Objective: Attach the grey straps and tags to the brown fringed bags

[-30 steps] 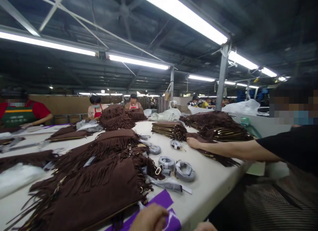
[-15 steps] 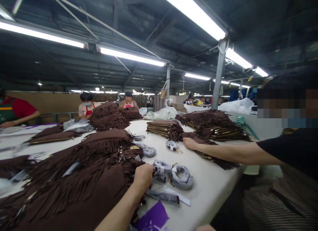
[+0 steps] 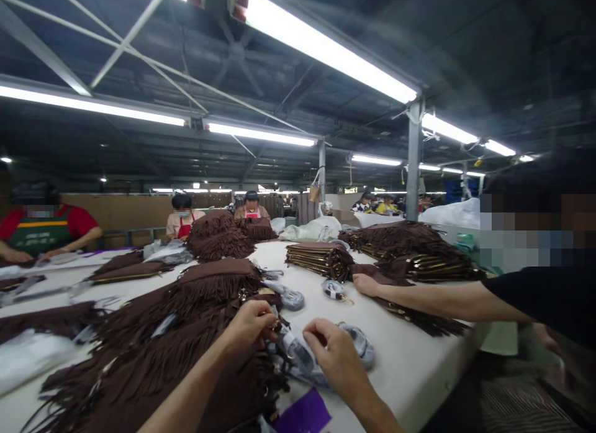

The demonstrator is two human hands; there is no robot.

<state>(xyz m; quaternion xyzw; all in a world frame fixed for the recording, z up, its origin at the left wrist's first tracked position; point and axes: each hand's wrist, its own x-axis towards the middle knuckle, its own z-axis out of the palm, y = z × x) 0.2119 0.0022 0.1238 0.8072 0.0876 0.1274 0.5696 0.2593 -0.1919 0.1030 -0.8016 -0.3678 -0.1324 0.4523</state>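
Observation:
A coiled grey strap in clear plastic with a white band (image 3: 294,349) is between my two hands. My left hand (image 3: 251,326) is closed, its thumb and fingers pinching the strap's end by a small gold-coloured metal part. From the right, my right hand (image 3: 336,357) has curled its thumb and forefinger against the coil's upper edge; its fingertips are partly hidden. Another wrapped coil (image 3: 365,349) lies partly behind my right hand. Brown fringed bags (image 3: 186,358) lie heaped beside and below my left hand.
A purple sheet (image 3: 305,413) lies near the front edge. Further back are two more wrapped coils, one a small coil (image 3: 333,289), and stacked brown zippered pieces (image 3: 319,259). At right, a co-worker's arm (image 3: 419,299) reaches onto brown pieces. Several people sit across the table.
My right hand has come in from the bottom edge to the coil. My left hand now has the coil raised and tilted toward it. The view has shifted slightly left and up.

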